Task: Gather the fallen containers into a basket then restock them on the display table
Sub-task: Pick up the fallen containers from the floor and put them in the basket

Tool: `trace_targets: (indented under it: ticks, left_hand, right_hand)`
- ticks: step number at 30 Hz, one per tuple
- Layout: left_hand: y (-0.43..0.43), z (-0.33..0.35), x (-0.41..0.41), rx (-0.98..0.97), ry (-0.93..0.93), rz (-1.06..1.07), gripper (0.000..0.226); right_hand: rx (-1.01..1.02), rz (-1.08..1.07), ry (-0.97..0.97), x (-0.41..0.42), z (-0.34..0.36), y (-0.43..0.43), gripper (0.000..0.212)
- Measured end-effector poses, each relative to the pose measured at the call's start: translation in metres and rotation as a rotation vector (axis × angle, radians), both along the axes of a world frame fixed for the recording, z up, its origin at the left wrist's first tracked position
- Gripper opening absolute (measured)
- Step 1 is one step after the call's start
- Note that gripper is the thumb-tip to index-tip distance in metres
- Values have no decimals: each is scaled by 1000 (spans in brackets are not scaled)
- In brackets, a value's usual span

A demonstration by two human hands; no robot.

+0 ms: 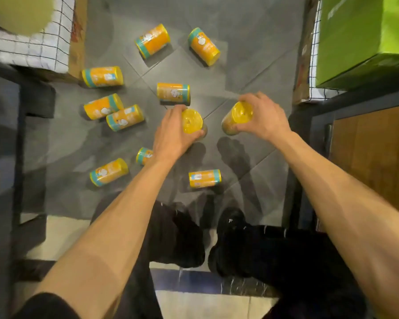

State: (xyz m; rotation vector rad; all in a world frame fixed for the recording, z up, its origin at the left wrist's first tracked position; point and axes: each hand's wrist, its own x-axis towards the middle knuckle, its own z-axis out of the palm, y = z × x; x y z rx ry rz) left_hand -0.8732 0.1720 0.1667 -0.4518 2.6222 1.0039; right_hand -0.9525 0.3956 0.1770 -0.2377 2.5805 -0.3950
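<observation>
1. Both hands are full. The left hand is wrapped round one orange container and the right hand grips a second container. Each is held by the body, with the yellow lid end facing up at the camera. Going by the shadows, they look lifted a bit off the grey floor, right in the middle of the mess.
2. Nine more fallen containers lie on their sides on the floor around them. There are two at the far end, one just beyond the left hand, three off to the left and three nearer the black shoes. One of those last three is half hidden behind the left forearm.
3. My handling guess is stiff round tubs with glossy labels. One hand takes each easily, so they're probably not heavy.
4. The smooth sides could slip, and anything lying down will roll if nudged. I'd grab round the middle of the body rather than by the lid.
5. I can't tell what's inside. The labels are opaque and every lid I can see looks shut, so nothing should spill.
6. I can't make out a basket anywhere. There's just wire mesh at the top left and a green box behind more mesh on the right.
</observation>
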Motion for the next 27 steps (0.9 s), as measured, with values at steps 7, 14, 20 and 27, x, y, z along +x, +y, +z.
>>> trace_targets:
  ticks: [7, 14, 20, 27]
  left_hand:
    - [-21, 175, 54, 41, -34, 113, 64]
    - [-33, 335, 98, 14, 58, 240, 69]
    - [-37, 440, 146, -17, 130, 386, 68]
    - [-25, 535, 238, -83, 253, 597, 67]
  right_hand:
    - [-87, -24, 0, 45, 189, -33, 72]
    - [-216, -74, 101, 86, 345, -58, 68]
    - [-276, 48, 115, 110, 442, -64, 71]
    - [-392, 306, 138, 135, 532, -68, 68]
